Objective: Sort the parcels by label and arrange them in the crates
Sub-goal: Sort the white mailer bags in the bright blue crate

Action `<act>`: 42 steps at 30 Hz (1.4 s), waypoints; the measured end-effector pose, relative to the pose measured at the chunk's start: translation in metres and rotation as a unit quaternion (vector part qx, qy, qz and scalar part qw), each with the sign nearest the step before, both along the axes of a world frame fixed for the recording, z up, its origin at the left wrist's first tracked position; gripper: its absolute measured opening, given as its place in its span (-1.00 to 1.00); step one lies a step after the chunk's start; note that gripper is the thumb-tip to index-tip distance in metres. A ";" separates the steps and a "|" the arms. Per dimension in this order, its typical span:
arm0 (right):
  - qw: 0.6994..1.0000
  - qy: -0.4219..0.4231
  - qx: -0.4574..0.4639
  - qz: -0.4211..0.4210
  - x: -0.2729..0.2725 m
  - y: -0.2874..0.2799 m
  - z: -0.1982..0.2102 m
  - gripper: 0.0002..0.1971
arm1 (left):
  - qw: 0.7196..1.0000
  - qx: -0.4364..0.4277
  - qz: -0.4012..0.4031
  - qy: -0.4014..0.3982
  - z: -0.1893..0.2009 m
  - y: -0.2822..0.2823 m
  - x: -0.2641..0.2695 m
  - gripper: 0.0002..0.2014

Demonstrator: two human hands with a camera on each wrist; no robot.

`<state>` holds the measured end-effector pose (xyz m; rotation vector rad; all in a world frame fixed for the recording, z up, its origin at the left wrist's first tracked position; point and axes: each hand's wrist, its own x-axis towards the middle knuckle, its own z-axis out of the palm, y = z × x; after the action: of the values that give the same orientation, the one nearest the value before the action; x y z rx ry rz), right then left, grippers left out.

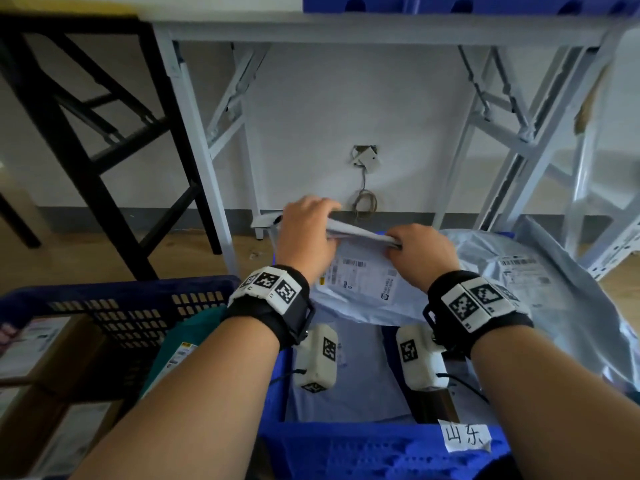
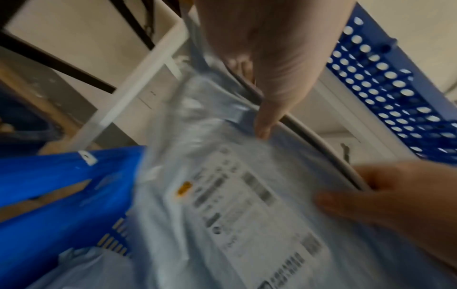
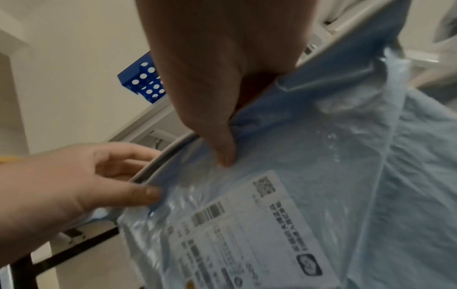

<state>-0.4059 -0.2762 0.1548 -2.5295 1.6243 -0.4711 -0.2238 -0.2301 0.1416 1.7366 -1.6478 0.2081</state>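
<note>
A pale blue poly-mailer parcel [image 1: 360, 282] [image 2: 247, 215] [image 3: 309, 185] with a white shipping label hangs over the blue crate [image 1: 381, 448] tagged with a handwritten paper label [image 1: 467, 439]. My left hand [image 1: 308, 233] [image 2: 272, 82] pinches its top edge on the left side. My right hand [image 1: 420, 251] [image 3: 217, 109] pinches the same edge on the right. Both thumbs press on the parcel's near face. More pale blue parcels [image 1: 519, 271] lie in the crate, at the right and underneath.
A second, darker blue crate [image 1: 114, 306] at the left holds cardboard boxes and a teal parcel [image 1: 180, 344]. A white folding table [image 1: 381, 32] stands behind, with a blue crate [image 1: 467, 3] on top. A black frame [image 1: 86, 133] is at the far left.
</note>
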 end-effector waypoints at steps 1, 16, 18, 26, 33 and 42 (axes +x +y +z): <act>1.000 -0.024 0.002 -0.013 -0.002 -0.001 -0.001 -0.80 | 0.999 -0.025 0.029 0.021 0.002 0.003 0.007 -0.45; 0.736 -0.540 0.396 -0.099 -0.001 -0.008 -0.029 -0.78 | 0.770 0.249 -0.011 0.587 -0.018 0.034 0.048 -0.10; 0.719 -0.554 0.410 -0.089 0.005 -0.004 -0.031 -0.79 | 0.778 0.232 -0.002 0.584 -0.018 0.030 0.049 -0.36; 0.715 -0.567 0.400 -0.086 0.006 -0.005 -0.033 -0.82 | 0.809 0.208 0.035 0.549 -0.024 0.024 0.050 -0.51; 0.718 -0.572 0.384 -0.096 0.008 -0.007 -0.034 -0.77 | 0.810 0.201 0.028 0.550 -0.026 0.018 0.052 -0.66; 0.713 -0.576 0.400 -0.029 0.032 -0.005 -0.032 -0.86 | 0.866 0.227 0.017 0.446 -0.011 0.026 0.083 -0.29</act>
<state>-0.3735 -0.2810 0.1228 -1.0543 0.9867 -0.8486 -0.1409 -0.2037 0.1308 1.7659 -0.9914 -0.9158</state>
